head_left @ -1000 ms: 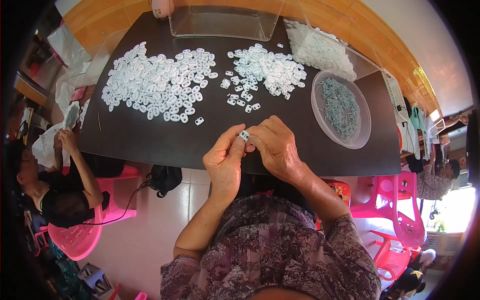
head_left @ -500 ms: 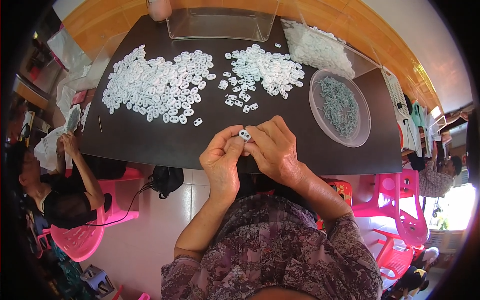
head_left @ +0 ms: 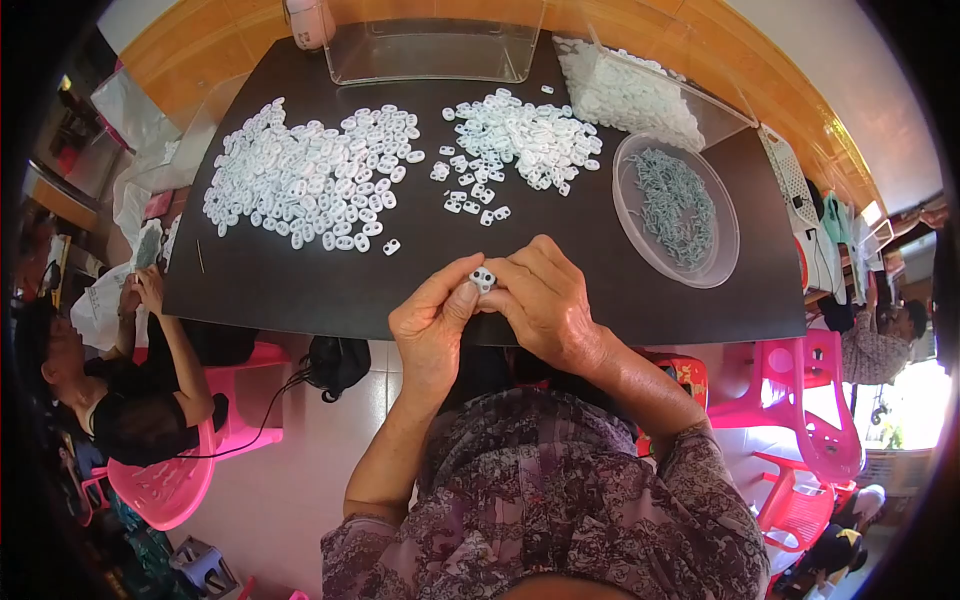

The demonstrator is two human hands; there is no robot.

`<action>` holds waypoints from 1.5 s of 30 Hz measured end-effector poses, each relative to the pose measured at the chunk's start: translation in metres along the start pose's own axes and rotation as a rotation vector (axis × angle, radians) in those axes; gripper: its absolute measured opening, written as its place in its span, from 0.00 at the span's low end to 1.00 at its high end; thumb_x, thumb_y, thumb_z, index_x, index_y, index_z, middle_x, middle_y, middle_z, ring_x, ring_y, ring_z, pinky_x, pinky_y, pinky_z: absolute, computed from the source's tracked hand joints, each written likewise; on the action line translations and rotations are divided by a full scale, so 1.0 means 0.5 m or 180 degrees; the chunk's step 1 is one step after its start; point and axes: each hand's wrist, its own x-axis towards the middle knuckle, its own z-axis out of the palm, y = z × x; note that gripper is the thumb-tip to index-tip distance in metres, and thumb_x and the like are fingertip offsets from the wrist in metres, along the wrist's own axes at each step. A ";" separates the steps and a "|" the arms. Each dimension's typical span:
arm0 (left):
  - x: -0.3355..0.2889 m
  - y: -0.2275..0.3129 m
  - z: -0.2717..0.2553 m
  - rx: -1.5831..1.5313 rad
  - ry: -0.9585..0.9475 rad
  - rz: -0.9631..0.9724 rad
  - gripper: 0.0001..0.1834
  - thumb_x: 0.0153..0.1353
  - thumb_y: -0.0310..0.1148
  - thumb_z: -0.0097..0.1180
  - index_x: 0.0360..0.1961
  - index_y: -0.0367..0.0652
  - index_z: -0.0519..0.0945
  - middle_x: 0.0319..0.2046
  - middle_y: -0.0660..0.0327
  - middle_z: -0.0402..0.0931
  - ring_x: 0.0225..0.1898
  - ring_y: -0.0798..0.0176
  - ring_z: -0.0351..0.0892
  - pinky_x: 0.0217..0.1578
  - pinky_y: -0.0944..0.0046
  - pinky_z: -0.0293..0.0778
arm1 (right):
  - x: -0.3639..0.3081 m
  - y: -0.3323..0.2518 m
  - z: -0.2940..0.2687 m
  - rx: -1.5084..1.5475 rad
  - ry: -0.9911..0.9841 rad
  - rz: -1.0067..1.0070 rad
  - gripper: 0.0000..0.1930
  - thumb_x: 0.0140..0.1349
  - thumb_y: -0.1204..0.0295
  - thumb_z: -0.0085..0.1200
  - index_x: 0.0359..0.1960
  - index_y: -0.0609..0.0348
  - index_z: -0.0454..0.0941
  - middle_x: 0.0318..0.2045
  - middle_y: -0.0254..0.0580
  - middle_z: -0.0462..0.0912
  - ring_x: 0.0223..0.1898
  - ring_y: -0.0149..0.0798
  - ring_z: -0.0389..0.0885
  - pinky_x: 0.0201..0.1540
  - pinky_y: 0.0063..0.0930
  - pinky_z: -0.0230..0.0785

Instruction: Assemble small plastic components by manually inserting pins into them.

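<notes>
Over the near edge of the dark table, a small white plastic piece with two dark holes (head_left: 482, 277) is pinched between my fingers. My left hand (head_left: 437, 312) is closed on its left side, thumb and forefinger pressed to it. From the right, my right hand (head_left: 545, 298) grips the same piece, fingers curled; whatever else sits in them is hidden. Beyond my hands lies a wide pile of white oval two-holed pieces (head_left: 300, 185) at left. A second pile of white pieces (head_left: 535, 140) is at centre right. One loose piece (head_left: 391, 247) lies nearest my left hand.
A round clear tub (head_left: 628, 235) of grey-green small parts stands on the right. Behind are an empty clear bin (head_left: 430, 75) and a clear box of white pieces (head_left: 635, 100). A thin stick (head_left: 200, 256) lies at left. Another person (head_left: 140, 370) sits left; pink chairs (head_left: 800, 400) flank the table.
The white piece has turned in my fingers, its holes now facing up more plainly. Both hands have shifted slightly left within the view, which has itself moved a little.
</notes>
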 end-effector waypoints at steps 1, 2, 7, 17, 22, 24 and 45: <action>-0.001 0.001 0.000 0.0071 0.0019 0.0009 0.13 0.60 0.25 0.55 0.46 0.31 0.77 0.30 0.62 0.77 0.29 0.72 0.75 0.35 0.74 0.73 | 0.002 -0.002 -0.002 -0.0011 -0.0037 -0.0003 0.14 0.43 0.76 0.62 0.34 0.65 0.78 0.24 0.40 0.74 0.26 0.41 0.69 0.27 0.31 0.64; -0.003 0.000 0.001 0.0073 0.0017 0.0005 0.13 0.60 0.25 0.55 0.46 0.31 0.77 0.30 0.62 0.77 0.29 0.72 0.75 0.35 0.74 0.73 | 0.002 -0.003 -0.002 -0.0021 -0.0076 -0.0004 0.14 0.43 0.76 0.62 0.34 0.65 0.77 0.24 0.40 0.74 0.26 0.41 0.69 0.27 0.31 0.64; -0.005 -0.017 -0.008 0.0741 0.0079 0.0649 0.12 0.63 0.27 0.52 0.45 0.31 0.77 0.32 0.62 0.74 0.31 0.73 0.73 0.34 0.74 0.72 | -0.002 0.001 0.014 0.0036 0.0079 -0.0144 0.15 0.40 0.76 0.62 0.32 0.66 0.75 0.23 0.40 0.68 0.26 0.41 0.66 0.27 0.31 0.63; -0.014 -0.019 0.011 0.0205 0.0223 0.0696 0.11 0.63 0.30 0.53 0.41 0.32 0.78 0.29 0.66 0.71 0.30 0.76 0.68 0.36 0.76 0.67 | -0.005 -0.009 0.017 0.0219 0.0145 -0.0051 0.16 0.42 0.78 0.62 0.36 0.67 0.77 0.27 0.42 0.76 0.26 0.42 0.69 0.27 0.31 0.65; -0.016 -0.004 0.017 0.0132 0.0418 0.0725 0.11 0.63 0.29 0.52 0.42 0.32 0.77 0.32 0.65 0.73 0.33 0.75 0.68 0.38 0.76 0.66 | 0.005 -0.026 0.012 0.0377 0.0191 -0.0042 0.15 0.45 0.78 0.62 0.36 0.67 0.76 0.28 0.43 0.76 0.28 0.42 0.71 0.29 0.32 0.66; -0.018 -0.010 0.016 0.0167 0.0448 0.0768 0.11 0.63 0.29 0.52 0.42 0.31 0.77 0.33 0.64 0.73 0.34 0.75 0.69 0.39 0.76 0.66 | 0.005 -0.025 0.013 0.0411 0.0232 -0.0022 0.14 0.46 0.78 0.61 0.36 0.67 0.76 0.29 0.43 0.77 0.28 0.42 0.72 0.29 0.32 0.67; -0.028 -0.034 0.035 0.0375 0.0673 0.1355 0.10 0.66 0.31 0.47 0.41 0.33 0.74 0.30 0.67 0.66 0.31 0.76 0.62 0.34 0.75 0.62 | 0.001 -0.033 0.047 0.0221 0.0779 -0.0418 0.14 0.46 0.82 0.57 0.36 0.69 0.73 0.29 0.45 0.75 0.27 0.43 0.72 0.27 0.31 0.66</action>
